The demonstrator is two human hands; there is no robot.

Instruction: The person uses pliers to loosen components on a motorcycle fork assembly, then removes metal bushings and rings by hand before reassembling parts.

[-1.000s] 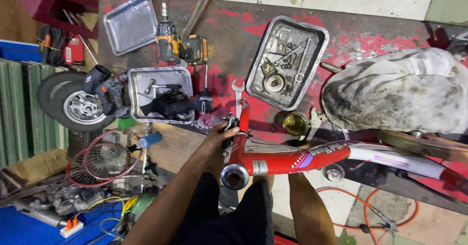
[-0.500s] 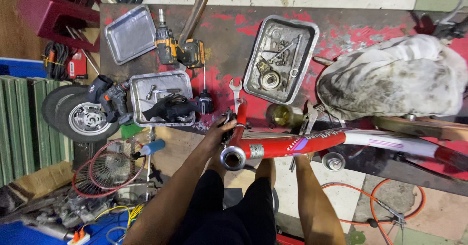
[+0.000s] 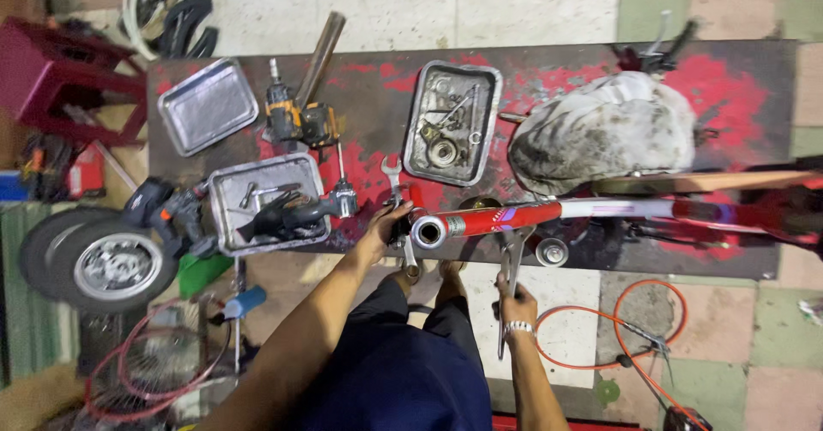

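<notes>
- Red bike frame (image 3: 549, 218) is lying across the front of the workbench (image 3: 737, 80), its open silver tube end (image 3: 428, 231) pointing at the person and the rest running off to the right.
- Left hand (image 3: 383, 228) is right up against that tube end, fingers curled round a combination wrench (image 3: 397, 204) that stands just beside it. Wrench's open jaw points away from the person, up near the middle tray.
- Right hand (image 3: 515, 298) sits below the bench edge, fingers wrapped tight round the handle of a long silver tool (image 3: 510, 268). Its head reaches up under the frame tube; can't tell if it's actually touching the frame.
- Bench top is dark metal with loads of worn red paint.
- Metal tray (image 3: 453, 122) full of small parts and spanners is just behind the tube end.
- Another tray (image 3: 266, 201) to the left has a black glove in it, and an empty tray (image 3: 208, 105) sits at the far left corner.
- Yellow and black cordless drill (image 3: 296, 118) lies between those two.
- Grubby white cloth bundle (image 3: 604, 131) is piled on the bench behind the frame.
- Small wheel (image 3: 111, 264) with a tyre leans by the left end of the bench, and an orange cable (image 3: 613, 332) loops over the tiled floor on the right.
</notes>
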